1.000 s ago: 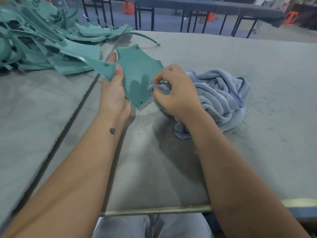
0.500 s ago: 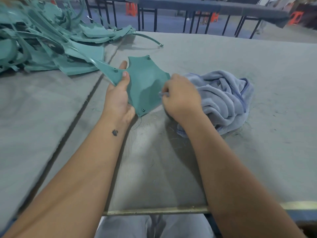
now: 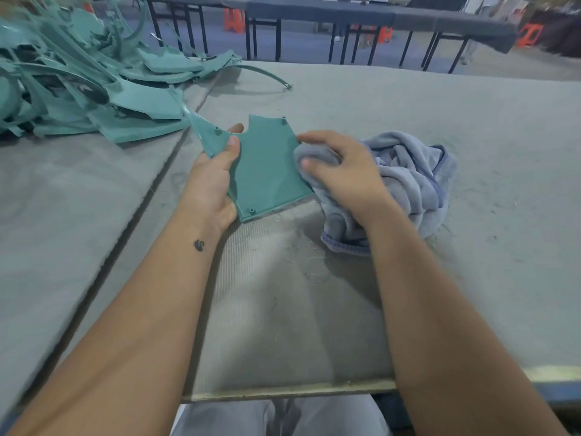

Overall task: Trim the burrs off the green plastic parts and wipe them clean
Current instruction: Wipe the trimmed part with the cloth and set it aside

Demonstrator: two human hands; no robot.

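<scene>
Where the grey felt-covered desk (image 3: 408, 309) reaches its far left corner, a heap of green plastic parts (image 3: 78, 83) lies tangled, with one thin curved strip (image 3: 267, 73) arcing out to the right of it. Nearer and to the right, the left hand (image 3: 210, 184) holds a flat green panel (image 3: 267, 171) tilted up off the desk, thumb on its upper face and fingers (image 3: 236, 128) curled round its left edge from behind. Small round bosses stud the panel's corners. At the panel's right edge the right hand (image 3: 342, 174) grips a bunched fold of a blue-grey towel (image 3: 408, 174) and presses it against the plastic. The rest of the towel lies crumpled on the desk to the right.
</scene>
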